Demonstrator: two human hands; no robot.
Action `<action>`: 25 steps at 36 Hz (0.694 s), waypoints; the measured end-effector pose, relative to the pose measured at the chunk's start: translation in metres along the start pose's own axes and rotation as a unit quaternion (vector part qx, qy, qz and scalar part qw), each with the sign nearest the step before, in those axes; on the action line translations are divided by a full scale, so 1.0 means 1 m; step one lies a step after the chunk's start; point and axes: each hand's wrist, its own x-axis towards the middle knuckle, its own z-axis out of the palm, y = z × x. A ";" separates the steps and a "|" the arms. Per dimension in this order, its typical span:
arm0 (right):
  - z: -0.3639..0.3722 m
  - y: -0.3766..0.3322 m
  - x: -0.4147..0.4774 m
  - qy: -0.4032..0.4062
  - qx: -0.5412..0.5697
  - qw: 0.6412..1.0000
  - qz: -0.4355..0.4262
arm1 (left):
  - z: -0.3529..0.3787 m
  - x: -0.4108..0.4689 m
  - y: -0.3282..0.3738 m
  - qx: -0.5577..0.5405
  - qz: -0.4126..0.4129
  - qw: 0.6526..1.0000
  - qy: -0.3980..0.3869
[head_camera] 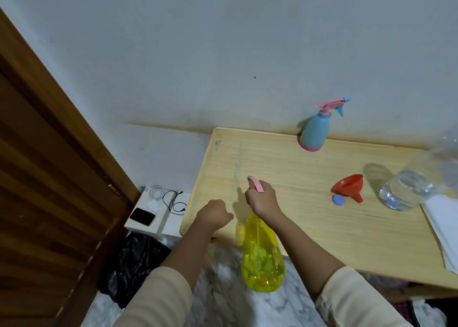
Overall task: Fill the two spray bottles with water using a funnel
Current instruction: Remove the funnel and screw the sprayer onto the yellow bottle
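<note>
At the table's [322,227] six o'clock edge, the right hand [264,200] grips the yellow spray bottle's [262,257] pink head; the left hand [213,214] is fisted, empty; the red funnel [348,186] lies at three o'clock.

A dark phone [142,216] and coiled cables [166,198] lay on a white box [158,225] beside a wooden door [44,165]; a black bag [133,259] sat on the floor.

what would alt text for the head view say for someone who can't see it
A person's right hand grips the pink spray head of a yellow spray bottle over the near edge of a light wooden table, while the left hand is closed in a fist beside it. Farther back stand a blue spray bottle, a red funnel lying on its side and a clear water bottle.
</note>
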 end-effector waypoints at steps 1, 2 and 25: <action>0.000 0.001 0.000 -0.001 -0.007 1.000 0.002 | 0.000 0.000 -0.001 0.001 0.000 1.000 0.000; -0.001 0.001 0.000 0.000 -0.003 1.000 0.009 | 0.001 0.001 -0.002 0.003 -0.001 1.000 0.001; 0.009 0.006 -0.007 -0.007 -0.032 0.999 -0.016 | 0.001 0.013 -0.012 -0.007 0.001 1.000 -0.003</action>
